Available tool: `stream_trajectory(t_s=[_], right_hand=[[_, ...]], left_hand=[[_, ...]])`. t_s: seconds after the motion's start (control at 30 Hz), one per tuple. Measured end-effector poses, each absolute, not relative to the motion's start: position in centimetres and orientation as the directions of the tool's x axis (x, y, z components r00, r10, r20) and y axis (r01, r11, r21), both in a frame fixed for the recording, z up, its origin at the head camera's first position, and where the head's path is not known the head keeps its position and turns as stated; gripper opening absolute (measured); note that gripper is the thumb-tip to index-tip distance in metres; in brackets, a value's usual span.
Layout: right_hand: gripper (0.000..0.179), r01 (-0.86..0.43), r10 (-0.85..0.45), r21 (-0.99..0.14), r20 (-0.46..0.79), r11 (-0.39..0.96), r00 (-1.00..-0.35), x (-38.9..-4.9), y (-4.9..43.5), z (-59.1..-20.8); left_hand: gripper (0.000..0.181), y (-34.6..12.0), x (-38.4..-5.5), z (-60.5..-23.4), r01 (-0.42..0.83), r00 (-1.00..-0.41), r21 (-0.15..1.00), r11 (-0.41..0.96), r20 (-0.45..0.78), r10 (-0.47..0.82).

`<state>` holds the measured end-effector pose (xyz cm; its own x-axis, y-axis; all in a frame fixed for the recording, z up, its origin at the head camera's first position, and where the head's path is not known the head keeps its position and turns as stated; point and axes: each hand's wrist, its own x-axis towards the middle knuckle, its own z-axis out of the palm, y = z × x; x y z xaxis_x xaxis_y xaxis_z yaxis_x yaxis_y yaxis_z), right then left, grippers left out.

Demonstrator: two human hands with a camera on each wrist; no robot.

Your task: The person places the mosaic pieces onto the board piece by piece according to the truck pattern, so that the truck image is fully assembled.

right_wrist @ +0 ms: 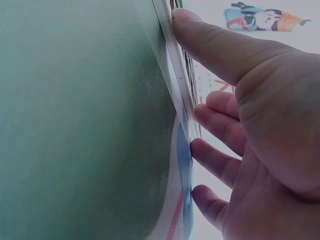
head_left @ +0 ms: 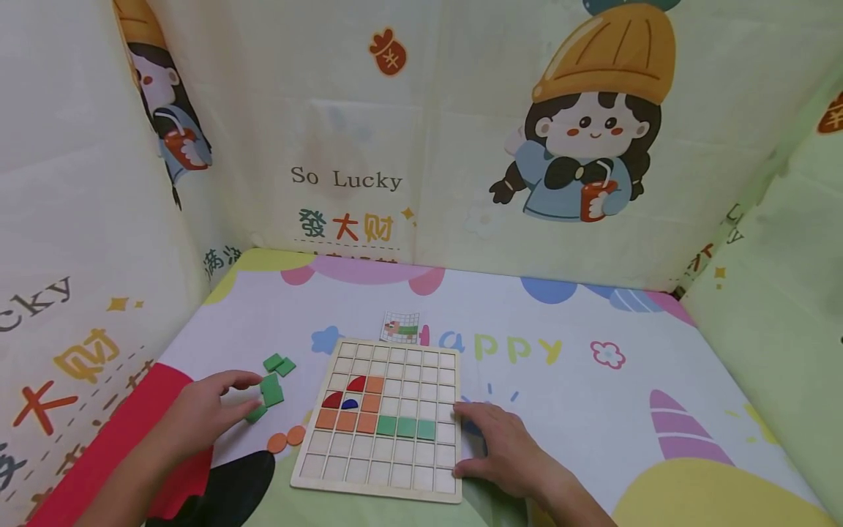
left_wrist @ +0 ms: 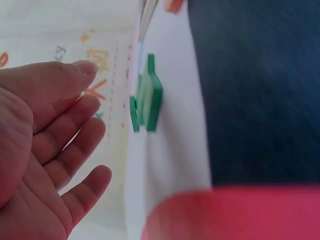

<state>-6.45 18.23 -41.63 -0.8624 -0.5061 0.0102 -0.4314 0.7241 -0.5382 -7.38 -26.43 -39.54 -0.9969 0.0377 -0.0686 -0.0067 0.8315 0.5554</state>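
Note:
A wooden grid board (head_left: 421, 391) lies flat on the table, holding several orange squares (head_left: 345, 421), two red curved pieces (head_left: 357, 383), a blue half-round piece (head_left: 350, 404) and a row of three green squares (head_left: 406, 427). Left of it, my left hand (head_left: 207, 402) hovers by loose green square tiles (head_left: 271, 390), thumb and fingers spread. In the left wrist view a gap separates that hand from the green tiles (left_wrist: 150, 100). Along the board's right edge rests my right hand (head_left: 503, 446); its thumb and fingertips touch the rim (right_wrist: 182, 82) with the fingers loosely extended.
Two orange round pieces (head_left: 286, 439) lie just left of the board. Behind its top edge sits a small picture card (head_left: 400, 327) with a coloured grid pattern. Printed cloth walls (head_left: 421, 146) enclose the patterned tabletop at the back and both sides.

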Motion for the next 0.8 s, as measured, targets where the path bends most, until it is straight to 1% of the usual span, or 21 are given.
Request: stream_trajectory(t_s=[0.17, 0.3, 0.63, 0.8], right_hand=[[0.079, -0.43, -0.505, -0.541, 0.01, 0.723, -0.863, -6.4, 18.2, -41.6], [0.079, -0.436, -0.508, -0.537, 0.017, 0.722, -0.861, -6.4, 18.2, -41.6], [0.079, -0.441, -0.51, -0.534, 0.023, 0.721, -0.86, -6.4, 18.3, -41.6], [0.08, -0.439, -0.508, -0.533, 0.02, 0.723, -0.861, -6.4, 18.3, -41.6]], left_hand=[[0.06, -27.3, -7.3, -40.0, -0.038, -0.994, 0.557, 0.83, -0.103, 0.023], [0.063, -27.7, -7.3, -40.4, -0.032, -0.994, 0.549, 0.835, -0.104, 0.03], [0.063, -27.9, -7.3, -40.3, -0.013, -0.987, 0.539, 0.842, -0.142, 0.076], [0.063, -27.7, -7.4, -40.2, -0.033, -0.981, 0.55, 0.835, -0.178, 0.079]])
